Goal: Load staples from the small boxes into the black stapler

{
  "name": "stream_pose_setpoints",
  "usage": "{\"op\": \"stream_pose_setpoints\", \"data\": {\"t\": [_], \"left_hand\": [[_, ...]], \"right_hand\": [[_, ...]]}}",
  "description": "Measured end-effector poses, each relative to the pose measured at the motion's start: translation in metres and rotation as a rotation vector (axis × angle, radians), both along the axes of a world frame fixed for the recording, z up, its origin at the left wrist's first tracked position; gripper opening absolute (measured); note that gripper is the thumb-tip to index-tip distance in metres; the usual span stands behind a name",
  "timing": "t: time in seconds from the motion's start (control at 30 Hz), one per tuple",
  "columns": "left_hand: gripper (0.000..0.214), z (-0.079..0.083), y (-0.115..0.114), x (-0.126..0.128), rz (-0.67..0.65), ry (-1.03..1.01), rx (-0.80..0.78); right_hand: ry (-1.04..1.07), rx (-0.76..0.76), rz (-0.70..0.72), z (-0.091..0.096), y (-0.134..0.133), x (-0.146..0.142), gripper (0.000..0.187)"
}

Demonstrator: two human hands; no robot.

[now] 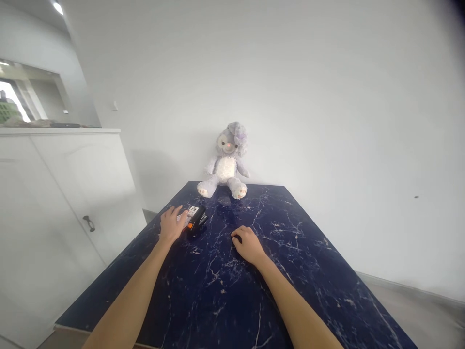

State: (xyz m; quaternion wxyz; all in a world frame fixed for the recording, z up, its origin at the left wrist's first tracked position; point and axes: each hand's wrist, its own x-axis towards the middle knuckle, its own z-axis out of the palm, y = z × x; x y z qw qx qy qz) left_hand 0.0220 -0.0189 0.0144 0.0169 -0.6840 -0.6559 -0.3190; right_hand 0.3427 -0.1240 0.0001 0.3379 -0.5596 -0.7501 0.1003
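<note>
At the left of the table, a small black box-like item (198, 217) with a white printed label and an orange patch lies under my left hand (171, 225). The thumb presses on the labelled face and the fingers reach over its left end. What kind of item it is, or whether it is several stacked together, I cannot make out. My right hand (249, 245) rests on the dark blue table to the right, its fingers curled in and the thumb near the index finger. Nothing shows in it.
A grey-lilac plush toy (225, 167) with a white belly sits at the table's far edge, against the pale wall (327, 121). The blue marbled table (225, 291) narrows away from me. White cabinets (54, 208) with a dark handle (88, 223) stand at the left.
</note>
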Motion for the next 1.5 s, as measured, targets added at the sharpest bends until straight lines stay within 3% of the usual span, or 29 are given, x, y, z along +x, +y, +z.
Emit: {"op": "stream_pose_setpoints", "data": {"t": [0.13,0.4,0.5,0.63,0.77,0.83,0.9,0.97,1.07,1.23,1.33,1.5], "left_hand": [[0.067,0.006,0.003,0.011,-0.010,-0.014,-0.135],[0.052,0.007,0.062,0.004,-0.323,0.030,-0.189],[0.050,0.006,0.069,0.007,-0.405,0.027,-0.192],[0.046,0.007,0.048,0.033,-0.576,-0.010,-0.231],[0.043,0.008,0.003,0.077,-0.755,-0.042,-0.249],[0.042,0.009,-0.021,0.092,-0.852,-0.057,-0.224],[0.046,0.010,-0.040,0.098,-0.857,-0.102,-0.219],[0.047,0.012,-0.055,0.097,-0.808,-0.148,-0.219],[0.035,0.012,-0.067,0.091,-0.737,-0.189,-0.163],[0.026,0.015,-0.064,0.078,-0.634,-0.331,-0.044],[0.029,0.022,-0.054,0.060,-0.596,-0.325,-0.182],[0.035,0.039,-0.045,0.029,-0.710,-0.156,-0.542]], "right_hand": [[-0.013,0.012,-0.009,-0.001,0.000,-0.002,0.022],[0.033,-0.002,-0.013,-0.003,0.006,0.000,0.021],[0.050,-0.022,-0.026,-0.002,0.010,-0.001,0.021],[0.110,-0.062,-0.035,0.002,0.008,-0.002,0.025],[0.198,-0.099,0.105,0.010,0.001,0.004,0.066],[0.218,-0.159,0.222,0.017,-0.003,0.011,0.062],[0.224,-0.251,0.304,0.023,-0.008,0.017,0.050],[0.205,-0.303,0.346,0.027,-0.015,0.019,0.047],[0.148,-0.221,0.326,0.027,-0.028,0.017,0.043],[0.079,-0.153,0.198,0.024,-0.041,0.019,0.022],[0.058,-0.152,0.151,0.026,-0.040,0.031,0.021],[0.055,-0.178,0.107,0.028,-0.032,0.049,0.021]]}}
